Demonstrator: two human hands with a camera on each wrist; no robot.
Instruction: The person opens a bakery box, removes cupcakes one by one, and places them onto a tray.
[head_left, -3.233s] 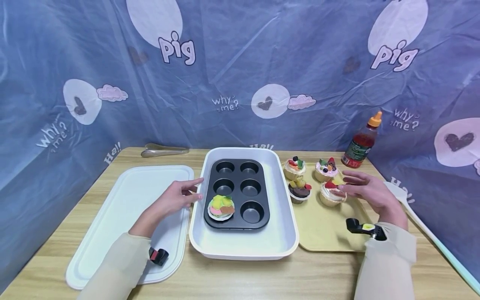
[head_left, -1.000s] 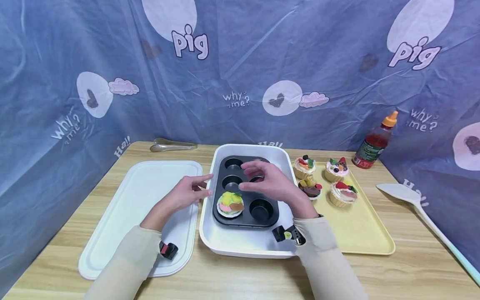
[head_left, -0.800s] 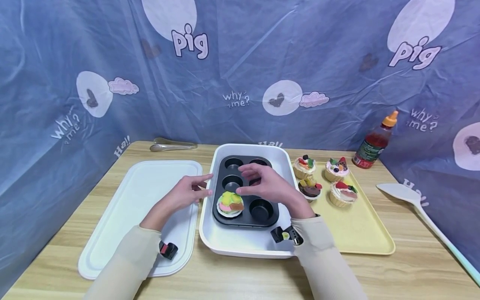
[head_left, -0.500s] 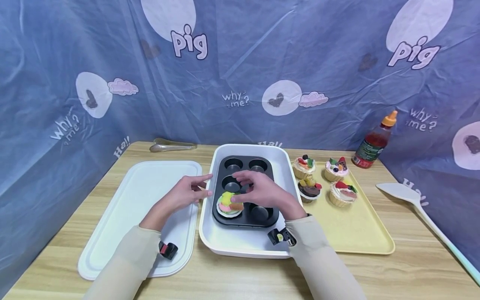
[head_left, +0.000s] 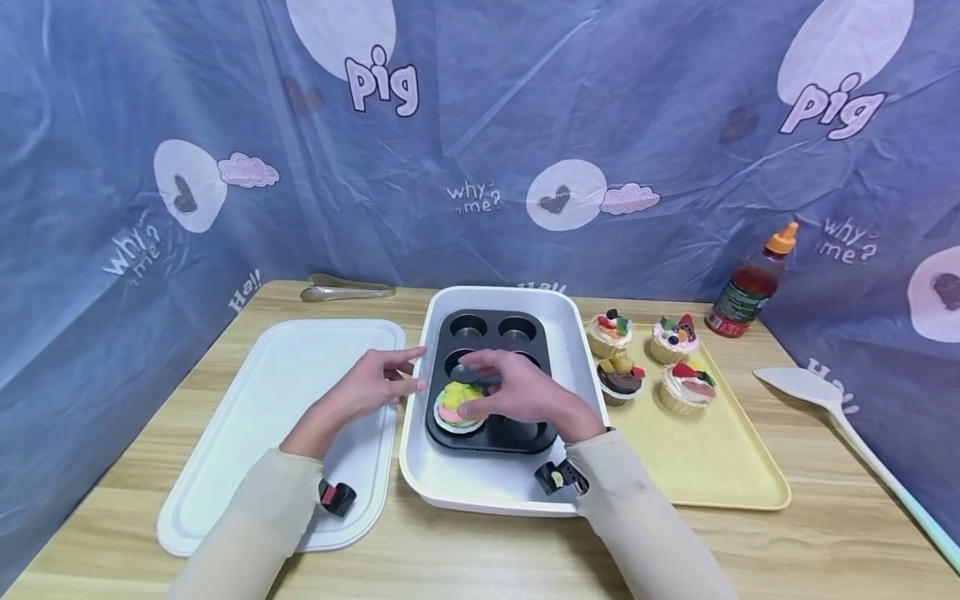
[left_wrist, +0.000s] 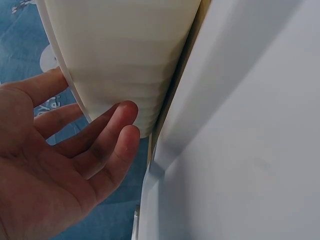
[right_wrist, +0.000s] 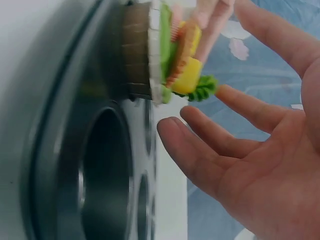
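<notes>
My left hand is at the left rim of a deep white tray. In the left wrist view, loosely bent fingers lie along the tray's outer wall, and a fingertip touches its rim. Inside the tray sits a black muffin tin. A toy cupcake with yellow and pink topping stands in its near-left cup. My right hand hovers over that cupcake, partly covering it. The right wrist view shows the spread fingers around the topping, with no grip on it; whether a fingertip touches it I cannot tell.
On the right, a yellow tray bears several cupcakes. Behind it stands a sauce bottle, and a long white spatula lies beyond its right edge. A white board lies left, with metal tongs behind.
My right hand has left the cupcakes on the yellow tray, come left over the muffin tin, and lowered towards the near-left cupcake. My left hand stays at the rim.
</notes>
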